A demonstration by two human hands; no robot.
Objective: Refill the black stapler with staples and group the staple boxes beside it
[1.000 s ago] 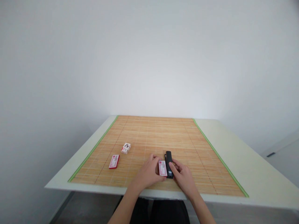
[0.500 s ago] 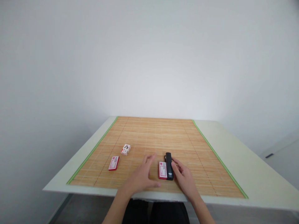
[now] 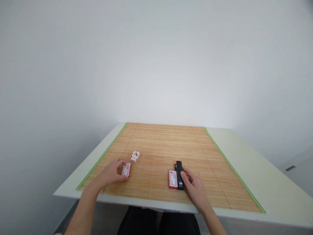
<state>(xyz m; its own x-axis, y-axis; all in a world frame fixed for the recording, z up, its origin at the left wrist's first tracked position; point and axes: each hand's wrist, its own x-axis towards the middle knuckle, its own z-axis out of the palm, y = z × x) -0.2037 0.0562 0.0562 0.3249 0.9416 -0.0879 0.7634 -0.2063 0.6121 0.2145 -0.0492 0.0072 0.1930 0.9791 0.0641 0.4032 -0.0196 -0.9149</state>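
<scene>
My left hand [image 3: 114,171] has its thumb and fingers around the left edges of a flat red-and-white box [image 3: 126,170] on the bamboo mat. Just behind that box sits a smaller white box with dark print and red marks [image 3: 135,156]. My right hand [image 3: 194,186] is at the right side of a black stapler [image 3: 179,176], the thumb against it and the fingers along its far right edge. A second flat red-and-white box [image 3: 173,179] lies against the stapler's left side.
The bamboo mat [image 3: 166,140] with green edging covers much of a white table [image 3: 274,195]. A pale wall [image 3: 161,65] stands behind the table. My dark-clothed legs [image 3: 181,223] are below the front edge.
My left hand has moved left, from beside the right-hand box to the left flat box, and closed around it. My right hand stays at the stapler. The view has shifted slightly.
</scene>
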